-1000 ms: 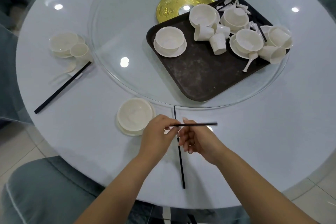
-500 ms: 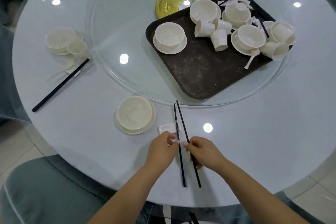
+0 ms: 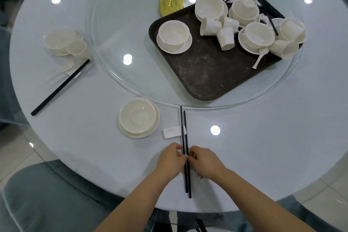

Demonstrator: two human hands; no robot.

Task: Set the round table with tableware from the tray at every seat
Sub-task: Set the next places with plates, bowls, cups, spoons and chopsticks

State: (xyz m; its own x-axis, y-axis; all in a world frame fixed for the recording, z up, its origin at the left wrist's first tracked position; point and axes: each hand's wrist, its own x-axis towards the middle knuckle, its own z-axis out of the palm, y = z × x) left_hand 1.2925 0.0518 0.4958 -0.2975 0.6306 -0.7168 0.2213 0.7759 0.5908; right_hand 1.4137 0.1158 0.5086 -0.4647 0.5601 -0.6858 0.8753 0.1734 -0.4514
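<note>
Head view, what is biggest?
— Round table (image 3: 263,137), then the glass turntable (image 3: 116,73), then the dark tray (image 3: 207,73) sitting on it.

— How are the arms posed?
— Both forearms reach in from the near edge, converging; the left hand (image 3: 170,160) and right hand (image 3: 206,162) meet at the pair of chopsticks (image 3: 186,175), knuckles up.

— Counts?
— Two chopsticks here, lying side by side, upper part across one small white rest (image 3: 172,132). One bowl on a plate (image 3: 138,117) just left of the rest. On the tray, four bowls on saucers; the tumbled cups I cannot count surely.

— And the fingers?
— Curled nearly closed, fingertips of each hand pinching the chopsticks from either side
</note>
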